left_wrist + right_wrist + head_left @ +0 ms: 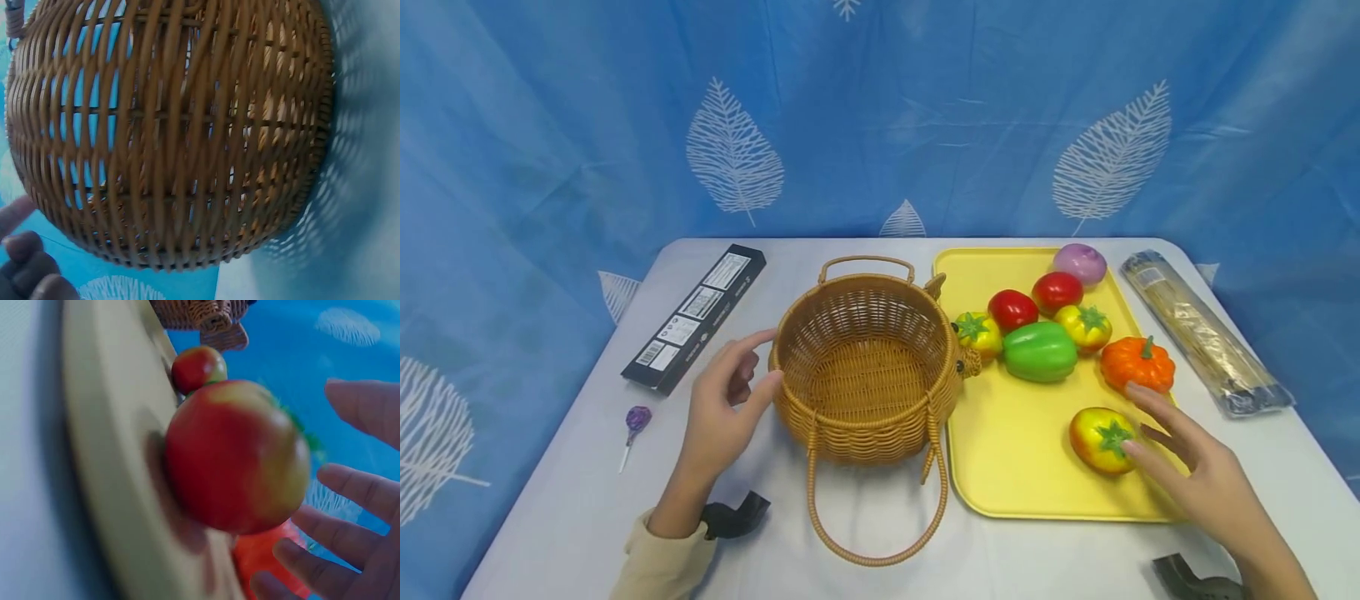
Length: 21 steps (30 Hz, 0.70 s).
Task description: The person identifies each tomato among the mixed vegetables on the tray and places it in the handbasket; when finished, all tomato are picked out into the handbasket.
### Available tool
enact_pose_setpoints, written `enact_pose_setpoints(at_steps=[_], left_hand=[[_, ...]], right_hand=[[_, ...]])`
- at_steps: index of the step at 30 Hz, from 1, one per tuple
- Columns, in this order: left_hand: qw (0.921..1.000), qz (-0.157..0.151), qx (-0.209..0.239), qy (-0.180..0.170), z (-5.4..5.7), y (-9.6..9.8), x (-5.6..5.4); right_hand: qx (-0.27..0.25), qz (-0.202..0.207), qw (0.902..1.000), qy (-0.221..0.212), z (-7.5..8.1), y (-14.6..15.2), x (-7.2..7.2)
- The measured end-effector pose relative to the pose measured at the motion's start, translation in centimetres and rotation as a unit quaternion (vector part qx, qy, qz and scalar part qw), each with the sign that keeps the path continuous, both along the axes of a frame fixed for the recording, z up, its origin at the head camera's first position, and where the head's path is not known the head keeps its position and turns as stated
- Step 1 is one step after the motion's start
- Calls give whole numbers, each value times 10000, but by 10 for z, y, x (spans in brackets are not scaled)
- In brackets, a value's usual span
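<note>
A brown wicker basket [865, 433], with nothing inside, stands mid-table with one handle hanging down its front. My left hand [724, 400] is at its left side, index fingertip and thumb right at the rim; the other fingers are bent. The left wrist view is filled by the basket's woven wall [175, 137]. Over the right part of the yellow tray [1000, 450], my right hand [1195, 467] spreads its fingers beside a red-and-yellow toy tomato [1093, 437] with a green star-shaped top. In the right wrist view that tomato [234, 459] sits in front of the spread fingers [359, 487].
Also on the tray lie an orange pumpkin [1138, 367], a green pepper [1040, 352], a purple onion [1079, 264] and several red or yellow toy vegetables. A packet of sticks [1206, 333] lies right. Left are a black box [696, 317] and a purple lollipop [637, 420].
</note>
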<state>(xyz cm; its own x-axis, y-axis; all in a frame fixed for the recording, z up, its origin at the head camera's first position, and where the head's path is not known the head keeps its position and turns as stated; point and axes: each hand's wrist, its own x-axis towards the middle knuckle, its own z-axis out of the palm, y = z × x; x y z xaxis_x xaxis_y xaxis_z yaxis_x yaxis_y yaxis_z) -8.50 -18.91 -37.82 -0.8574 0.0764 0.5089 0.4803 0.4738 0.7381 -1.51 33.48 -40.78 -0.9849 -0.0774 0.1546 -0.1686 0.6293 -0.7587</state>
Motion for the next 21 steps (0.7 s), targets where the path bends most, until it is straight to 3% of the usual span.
enact_pose_setpoints(at_steps=[5, 10, 21], left_hand=[[9991, -24, 431, 56, -4, 3, -2], [9984, 95, 528, -173, -9, 5, -1], [9926, -178, 1108, -466, -14, 9, 0]], right_hand=[[-510, 170, 9985, -128, -14, 4, 5], [-778, 238, 9966, -98, -19, 4, 5], [-590, -43, 9973, -434, -21, 2, 6]])
